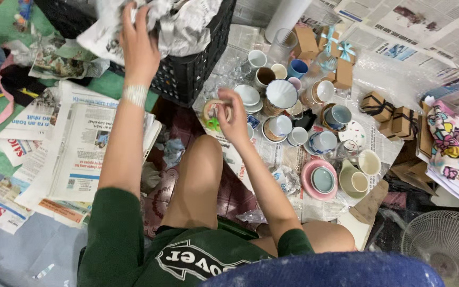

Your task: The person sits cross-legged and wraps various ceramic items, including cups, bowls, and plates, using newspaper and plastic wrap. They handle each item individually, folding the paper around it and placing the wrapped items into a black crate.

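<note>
Crumpled grey newspaper wrapping (160,24) fills the black plastic crate (192,74) at your twelve o'clock, and your left hand (139,45) lies on it with fingers curled into the folds, apparently gripping the paper. It looks light, soft and easy to tear; if it hides a cup it could be fragile, so take it by a thick bunch of folds, not a loose corner. Your right hand (233,114) is closed around a round roll of adhesive tape (216,110), just past your knee at one o'clock. A green-handled pair of scissors (213,125) lies right beside the roll. Ceramic cups and bowls (293,106) crowd the floor at two o'clock, with small brown cardboard gift boxes (391,117) beyond them. Flat newspaper sheets (75,154) are stacked at ten o'clock.
</note>
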